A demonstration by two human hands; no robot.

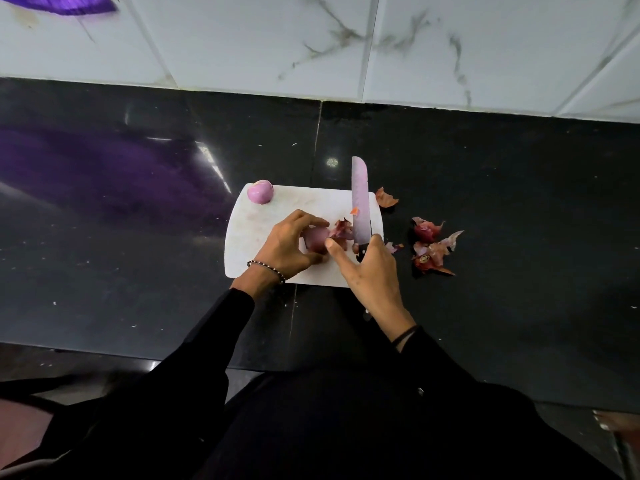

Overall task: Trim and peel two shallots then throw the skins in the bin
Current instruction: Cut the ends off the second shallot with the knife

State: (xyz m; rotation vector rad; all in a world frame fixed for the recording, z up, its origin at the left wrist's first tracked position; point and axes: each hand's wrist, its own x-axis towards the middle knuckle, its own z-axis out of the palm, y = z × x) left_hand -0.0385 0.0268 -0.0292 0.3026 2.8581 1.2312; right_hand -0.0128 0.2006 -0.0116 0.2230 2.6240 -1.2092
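A white cutting board [256, 216] lies on the black counter. A peeled pink shallot [260, 192] rests at the board's far left corner. My left hand [287, 247] grips a second shallot [316, 239] on the board, with loose reddish skin [341, 230] curling off its right end. My right hand [370, 268] holds a knife [360, 199] by its dark handle, blade pointing away, just right of that skin. My right thumb touches the skin. Torn skins [431, 247] lie on the counter to the right of the board, and one more piece of skin [386, 198] sits by the board's far right corner.
The glossy black counter [519, 202] meets a white marbled tile wall [381, 46] at the back. A purple object [69, 3] hangs at the top left and is mirrored in the counter. No bin is in view.
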